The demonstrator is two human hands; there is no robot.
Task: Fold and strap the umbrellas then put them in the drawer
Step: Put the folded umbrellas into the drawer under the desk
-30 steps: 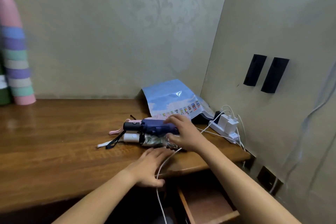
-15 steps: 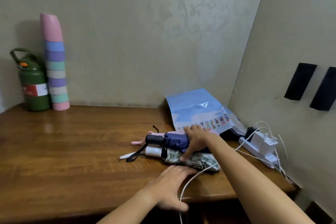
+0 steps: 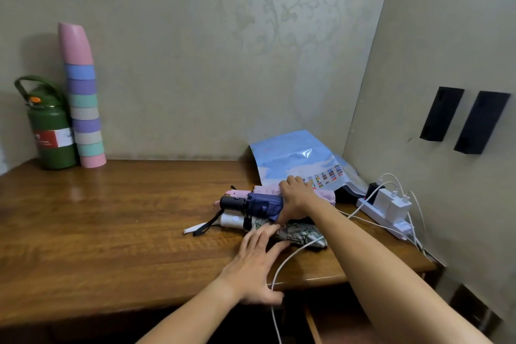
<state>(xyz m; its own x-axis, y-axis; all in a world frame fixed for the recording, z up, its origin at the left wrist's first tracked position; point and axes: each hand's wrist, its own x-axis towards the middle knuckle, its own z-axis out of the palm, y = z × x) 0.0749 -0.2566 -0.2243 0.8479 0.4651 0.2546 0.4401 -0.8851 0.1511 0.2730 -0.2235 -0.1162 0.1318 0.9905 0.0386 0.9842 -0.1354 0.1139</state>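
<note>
Umbrellas: where the table's right end meets the back corner, three folded umbrellas are laid side by side, handles pointing left.
Navy umbrella (image 3: 262, 205): laid in the middle of the bundle, with a black handle; it is gripped from above by the right hand (image 3: 297, 200), whose fingers are curled over its canopy.
Patterned umbrella (image 3: 296, 232): laid nearest the front edge, with a white handle and a black wrist loop trailing left; its canopy is touched by the straight fingertips of the left hand (image 3: 255, 262), which is held flat and spread and grasps nothing.
Pink umbrella (image 3: 265, 190): laid behind the navy one, partly hidden by the right hand.
Drawer (image 3: 332, 324): seen pulled out below the front edge at the right; its contents cannot be told.
White cable (image 3: 282, 265): run from the front edge up across the patterned umbrella.
Power strip (image 3: 382, 215): placed along the right edge, with white chargers plugged in.
Blue bag (image 3: 296, 156): leaned in the back right corner.
Green flask (image 3: 51, 131): stood at the back left corner.
Stacked cups (image 3: 82, 98): stood just beside the flask, leaning against the wall.
</note>
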